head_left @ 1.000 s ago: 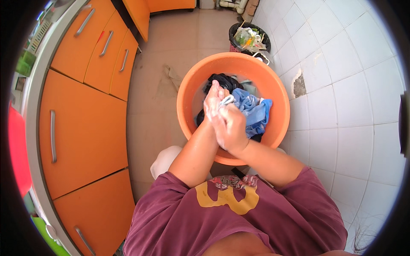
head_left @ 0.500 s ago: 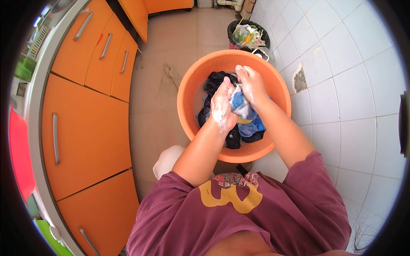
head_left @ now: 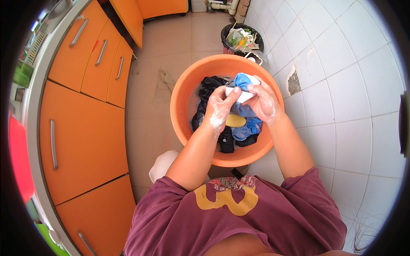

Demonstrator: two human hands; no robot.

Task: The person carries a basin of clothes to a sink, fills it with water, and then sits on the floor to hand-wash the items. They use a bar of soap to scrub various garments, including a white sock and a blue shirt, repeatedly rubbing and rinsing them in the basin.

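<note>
Between my two hands, above an orange plastic basin (head_left: 181, 91), is a blue and white cloth (head_left: 244, 81). My left hand (head_left: 218, 106) pinches its white edge with thumb and fingers; white suds cling to the wrist. My right hand (head_left: 265, 101) grips the cloth's other side, also with suds on it. Below them a yellow oval bar of soap (head_left: 235, 120) lies on the wet laundry. Blue clothes (head_left: 248, 130) and black clothes (head_left: 209, 87) fill the basin, partly hidden by my hands. Whether the cloth is a sock or another small garment I cannot tell.
A bin (head_left: 243, 38) with a black liner and food scraps stands beyond the basin. Orange cabinets (head_left: 85, 141) with metal handles run along the left. A white tiled wall (head_left: 350, 106) with a chipped patch rises on the right. Tan tiled floor (head_left: 149, 111) lies between.
My hands were pressed palm to palm around the cloth; now they are apart with fingers gripping its edges, and more of the cloth shows. The soap is more exposed. The view has shifted slightly.
</note>
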